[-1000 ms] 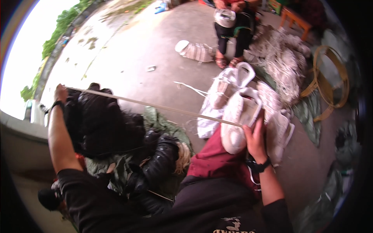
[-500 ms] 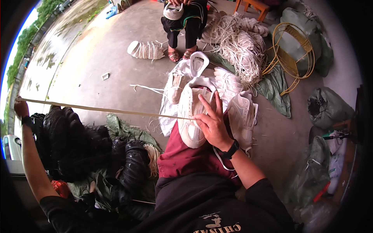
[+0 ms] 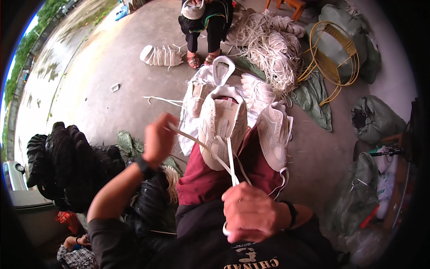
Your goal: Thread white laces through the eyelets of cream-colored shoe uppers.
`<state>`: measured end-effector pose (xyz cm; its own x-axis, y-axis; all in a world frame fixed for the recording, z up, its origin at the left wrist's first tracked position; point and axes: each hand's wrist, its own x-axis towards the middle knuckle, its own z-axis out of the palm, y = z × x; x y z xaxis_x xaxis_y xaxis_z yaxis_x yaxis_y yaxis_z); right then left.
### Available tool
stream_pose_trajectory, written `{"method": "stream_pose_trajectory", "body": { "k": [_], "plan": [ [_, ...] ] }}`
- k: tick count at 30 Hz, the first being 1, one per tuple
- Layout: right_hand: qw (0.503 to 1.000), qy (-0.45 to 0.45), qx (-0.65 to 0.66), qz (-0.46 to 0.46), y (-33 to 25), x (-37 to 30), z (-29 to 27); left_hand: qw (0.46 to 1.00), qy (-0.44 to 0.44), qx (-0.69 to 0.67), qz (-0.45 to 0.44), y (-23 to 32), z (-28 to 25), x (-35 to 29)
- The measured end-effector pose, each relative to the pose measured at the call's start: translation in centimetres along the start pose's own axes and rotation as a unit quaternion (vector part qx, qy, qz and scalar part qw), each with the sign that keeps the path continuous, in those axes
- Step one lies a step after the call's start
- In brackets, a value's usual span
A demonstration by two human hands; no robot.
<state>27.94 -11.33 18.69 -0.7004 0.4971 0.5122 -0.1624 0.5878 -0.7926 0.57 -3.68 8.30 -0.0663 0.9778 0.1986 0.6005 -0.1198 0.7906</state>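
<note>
A white and beige shoe upper (image 3: 210,148) lies across my knees with its toe toward me. One white shoelace (image 3: 232,161) runs from its lowest eyelets in two lengths. My left hand (image 3: 160,138), a little blurred, is closed on one length to the left of the shoe upper. Nearer my body, my right hand (image 3: 251,213) makes a fist around the other length, with a loop of lace showing below the fingers. A second shoe upper (image 3: 274,134) rests against my right knee, its lace hanging loose.
Beyond my knees more white uppers (image 3: 257,92) lie piled near a heap of laces (image 3: 277,49). Black bundled uppers (image 3: 67,166) stand at left. A person (image 3: 204,27) sits ahead, near a laced bundle (image 3: 161,56). A yellow wire frame (image 3: 331,54) and green sacks (image 3: 376,119) are at right.
My left hand has come in from the far left to beside the shoe upper. My right hand has moved down from the shoe toward my body and closed around the lace.
</note>
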Motion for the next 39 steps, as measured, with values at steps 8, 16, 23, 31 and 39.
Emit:
{"method": "stream_pose_trajectory", "body": {
  "k": [8,16,23,31,39],
  "plan": [
    [0.998,0.044,0.040,0.008,0.7,-0.3,0.0,1.000,-0.015,0.019,-0.009,1.4,7.7,-2.3],
    [0.996,0.071,0.042,0.023,1.7,-0.8,-1.0,0.999,0.021,0.028,-0.001,1.2,9.3,-2.2],
    [0.997,0.062,0.033,0.032,2.0,-0.8,-1.3,0.996,0.028,0.064,0.060,1.6,9.6,-2.1],
    [0.999,0.035,0.014,0.023,2.8,-0.5,-0.4,0.988,-0.022,0.118,0.095,1.6,9.1,-1.9],
    [0.999,0.038,0.005,0.032,3.6,-0.3,-0.4,0.977,-0.050,0.134,0.159,2.7,8.6,-1.2]
  ]
}}
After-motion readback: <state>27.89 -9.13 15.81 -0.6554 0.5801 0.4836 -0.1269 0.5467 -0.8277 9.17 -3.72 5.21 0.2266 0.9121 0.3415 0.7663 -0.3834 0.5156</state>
